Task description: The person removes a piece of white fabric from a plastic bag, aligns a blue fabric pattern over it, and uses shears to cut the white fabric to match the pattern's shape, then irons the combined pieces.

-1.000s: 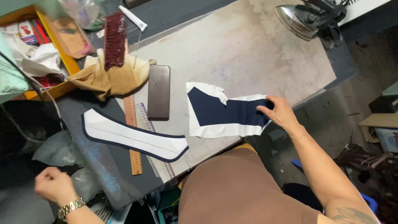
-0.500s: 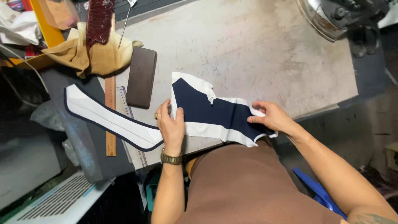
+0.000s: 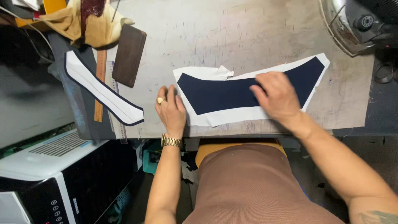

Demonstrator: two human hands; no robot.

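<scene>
- Centrally, navy fabric piece (image 3: 232,93) on white backing lies flat on the worktable (image 3: 248,29).
- Left hand (image 3: 171,111): fingers extended, flat at its left edge.
- Right hand (image 3: 277,96): fingers spread, pressing it down.

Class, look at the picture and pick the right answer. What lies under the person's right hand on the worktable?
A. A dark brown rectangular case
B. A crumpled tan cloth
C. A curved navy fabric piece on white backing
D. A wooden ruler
C: the right hand lies flat on the curved navy fabric piece with its white backing, while the wooden ruler lies far off at the table's left side.
</scene>
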